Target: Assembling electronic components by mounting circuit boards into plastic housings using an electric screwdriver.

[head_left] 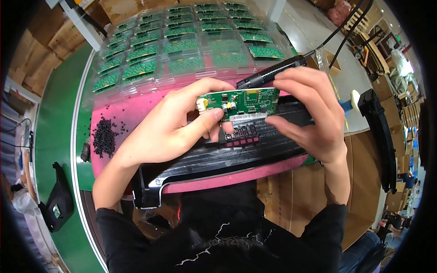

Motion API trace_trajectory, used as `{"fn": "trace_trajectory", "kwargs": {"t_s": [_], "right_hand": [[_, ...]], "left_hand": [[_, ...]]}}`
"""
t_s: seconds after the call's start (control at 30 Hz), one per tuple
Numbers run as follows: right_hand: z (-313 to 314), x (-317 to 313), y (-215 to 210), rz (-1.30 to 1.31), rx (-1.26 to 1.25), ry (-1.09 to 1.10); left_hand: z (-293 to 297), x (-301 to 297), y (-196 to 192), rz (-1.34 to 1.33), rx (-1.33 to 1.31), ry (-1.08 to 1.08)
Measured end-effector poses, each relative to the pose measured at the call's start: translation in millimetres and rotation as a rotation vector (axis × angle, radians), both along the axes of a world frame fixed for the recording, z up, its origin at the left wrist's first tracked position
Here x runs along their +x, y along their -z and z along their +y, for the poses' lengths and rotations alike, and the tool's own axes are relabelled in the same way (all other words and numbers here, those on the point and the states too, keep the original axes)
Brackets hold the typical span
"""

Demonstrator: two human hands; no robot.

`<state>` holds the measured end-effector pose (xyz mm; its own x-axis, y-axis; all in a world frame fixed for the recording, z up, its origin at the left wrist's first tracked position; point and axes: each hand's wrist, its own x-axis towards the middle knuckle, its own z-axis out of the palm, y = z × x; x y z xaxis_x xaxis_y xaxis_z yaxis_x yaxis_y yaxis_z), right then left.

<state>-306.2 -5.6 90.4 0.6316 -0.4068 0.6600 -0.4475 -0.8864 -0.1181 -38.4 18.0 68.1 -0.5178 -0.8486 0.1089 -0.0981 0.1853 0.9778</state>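
My left hand [175, 120] grips a green circuit board [248, 101] by its left end, thumb on the component side. A white connector sits at that end, and a pale label strip runs along the lower edge. Curved around the board's right end, my right hand [309, 109] has thumb and fingers apart; whether the fingertips touch the edge I cannot tell. Below the board lies a long black plastic housing [205, 159], with a window of digit-shaped cutouts [241, 134] near its middle. A black electric screwdriver [271, 73] lies behind the board, partly hidden by my right hand.
Clear trays of green circuit boards [182, 45] fill the table's back. Small black screw-like pieces [105, 136] lie heaped on the pink mat [136, 107] at left. Another black housing [380, 136] stands at right; a black part [57, 200] lies on the green surface at left.
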Motion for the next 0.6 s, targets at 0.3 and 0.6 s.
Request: {"fn": "trace_trajectory", "kwargs": {"t_s": [0.3,0.6], "right_hand": [[8,-20,55,-0.134,0.31,0.089],[3,-30,98,-0.121,0.78,0.034]], "left_hand": [[-8,-8,26,-0.126,-0.067,-0.099],[-6,-11,60,-0.594,-0.315,0.018]]}}
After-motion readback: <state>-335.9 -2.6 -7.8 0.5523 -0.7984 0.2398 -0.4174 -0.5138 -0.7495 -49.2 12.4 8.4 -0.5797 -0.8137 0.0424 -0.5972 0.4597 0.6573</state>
